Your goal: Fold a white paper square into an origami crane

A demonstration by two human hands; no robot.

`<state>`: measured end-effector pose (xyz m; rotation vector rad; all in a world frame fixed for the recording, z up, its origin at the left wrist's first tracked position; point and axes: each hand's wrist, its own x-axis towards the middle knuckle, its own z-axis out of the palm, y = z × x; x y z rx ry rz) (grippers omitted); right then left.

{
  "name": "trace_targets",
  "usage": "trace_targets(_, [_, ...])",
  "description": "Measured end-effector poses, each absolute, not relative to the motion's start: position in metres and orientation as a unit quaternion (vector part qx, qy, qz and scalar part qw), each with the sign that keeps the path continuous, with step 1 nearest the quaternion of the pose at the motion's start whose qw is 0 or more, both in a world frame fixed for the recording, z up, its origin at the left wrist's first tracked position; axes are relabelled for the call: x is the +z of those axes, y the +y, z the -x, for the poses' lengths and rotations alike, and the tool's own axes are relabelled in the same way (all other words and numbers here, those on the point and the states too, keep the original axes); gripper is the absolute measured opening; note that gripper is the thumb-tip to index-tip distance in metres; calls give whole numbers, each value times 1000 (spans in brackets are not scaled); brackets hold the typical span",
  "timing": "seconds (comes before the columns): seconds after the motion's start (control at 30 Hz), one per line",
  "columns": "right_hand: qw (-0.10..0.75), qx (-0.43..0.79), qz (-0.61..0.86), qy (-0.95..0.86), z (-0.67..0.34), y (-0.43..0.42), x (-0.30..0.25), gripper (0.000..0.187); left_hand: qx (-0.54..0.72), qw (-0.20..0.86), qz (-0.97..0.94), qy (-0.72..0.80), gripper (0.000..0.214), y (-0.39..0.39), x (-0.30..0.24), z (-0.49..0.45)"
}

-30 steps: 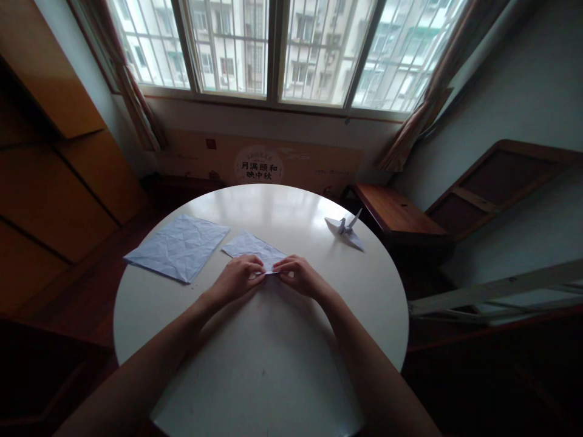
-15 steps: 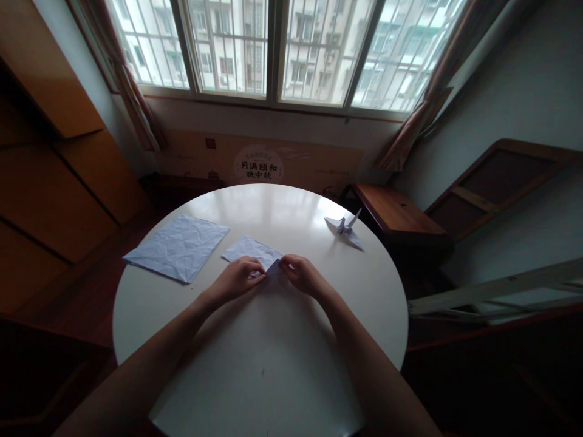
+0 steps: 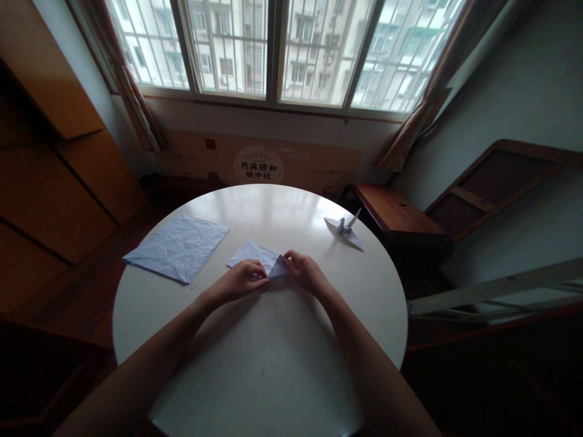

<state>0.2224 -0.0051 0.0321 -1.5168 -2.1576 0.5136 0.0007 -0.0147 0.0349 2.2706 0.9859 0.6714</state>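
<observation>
A small sheet of pale, creased paper (image 3: 257,252) lies near the middle of the round white table (image 3: 264,364), with a corner folded over on its right. My left hand (image 3: 243,280) pinches the near edge of this paper beside the fold. On the other side, my right hand (image 3: 304,271) has its thumb and finger closed on the folded corner. Parts of the paper are hidden behind my fingers. Beyond my right hand stands a folded paper crane (image 3: 347,229) with its wings spread.
A larger creased paper sheet (image 3: 180,247) lies flat at the table's left. Past the table's right edge stands a low wooden stool or bench (image 3: 396,209). A window (image 3: 273,48) with bars and tied curtains is ahead, and a wooden cabinet (image 3: 54,194) is at left.
The small paper has shifted slightly right and toward me. Its folded corner now lies flatter and further right, between my hands. The crane and the larger sheet have stayed put.
</observation>
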Motion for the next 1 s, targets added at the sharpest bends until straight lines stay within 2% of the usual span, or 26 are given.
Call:
trace_targets(0.13, [221, 173, 569, -773, -225, -4, 30, 23, 237, 294, -863, 334, 14, -18, 38, -2])
trace_targets(0.33, [208, 185, 579, -766, -225, -1, 29, 20, 242, 219, -873, 362, 11, -17, 37, -1])
trace_targets(0.63, [191, 178, 574, -776, -225, -3, 28, 20, 209, 226, -888, 342, 10, -18, 40, -2])
trace_targets(1.0, [250, 163, 563, -771, -220, -1, 20, 24, 226, 247, -885, 325, 11, -17, 37, -1])
